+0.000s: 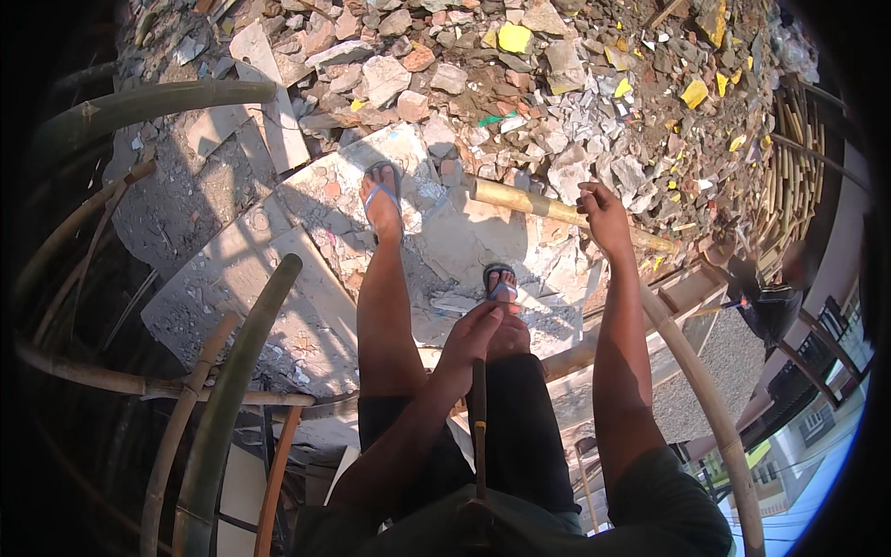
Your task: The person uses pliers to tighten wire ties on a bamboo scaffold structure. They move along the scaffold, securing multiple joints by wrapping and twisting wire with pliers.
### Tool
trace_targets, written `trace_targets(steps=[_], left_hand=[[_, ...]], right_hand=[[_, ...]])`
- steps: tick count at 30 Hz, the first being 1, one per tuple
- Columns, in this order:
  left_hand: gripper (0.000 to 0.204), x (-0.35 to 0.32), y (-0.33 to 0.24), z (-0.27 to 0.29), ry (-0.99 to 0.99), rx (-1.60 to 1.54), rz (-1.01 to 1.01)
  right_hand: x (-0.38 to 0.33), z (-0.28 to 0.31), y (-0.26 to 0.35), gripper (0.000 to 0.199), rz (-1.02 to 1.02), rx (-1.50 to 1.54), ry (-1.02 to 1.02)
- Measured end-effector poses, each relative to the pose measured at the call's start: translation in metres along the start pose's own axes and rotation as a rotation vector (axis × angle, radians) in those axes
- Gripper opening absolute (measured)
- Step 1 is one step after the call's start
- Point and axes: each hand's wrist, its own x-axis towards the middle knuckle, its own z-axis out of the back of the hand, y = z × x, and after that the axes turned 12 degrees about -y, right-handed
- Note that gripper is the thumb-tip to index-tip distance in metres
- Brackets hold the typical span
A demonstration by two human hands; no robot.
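Observation:
My right hand (605,221) reaches forward over the rubble, its fingers loosely bent and a little apart, with nothing visible in them. Beneath it, a short bamboo pole (524,200) lies along the edge of the broken bricks; I cannot tell whether the hand touches it. My left hand (471,342) is closed in front of my right knee. A thin dark strip (480,436) with a yellow band runs from just under that hand back toward my body. Whether the fingers grip this strip or something else is hidden.
Broken bricks and concrete (385,79) cover the ground ahead. My sandalled feet (382,206) stand on dusty slabs (232,297). Bamboo poles (232,408) rise on the left, and another curved pole (696,390) passes by my right arm. Farther right are stacked bamboo (794,172) and buildings.

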Motion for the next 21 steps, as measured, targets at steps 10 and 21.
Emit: trace_targets(steps=[10, 21], left_hand=[[0.033, 0.02, -0.092, 0.047, -0.258, 0.17, 0.015], [0.034, 0.016, -0.122, 0.058, -0.289, -0.005, 0.046]], right_hand=[[0.213, -0.209, 0.159, 0.048, 0.518, -0.452, 0.123], [0.323, -0.195, 0.235, 0.034, -0.409, 0.761, -0.209]])
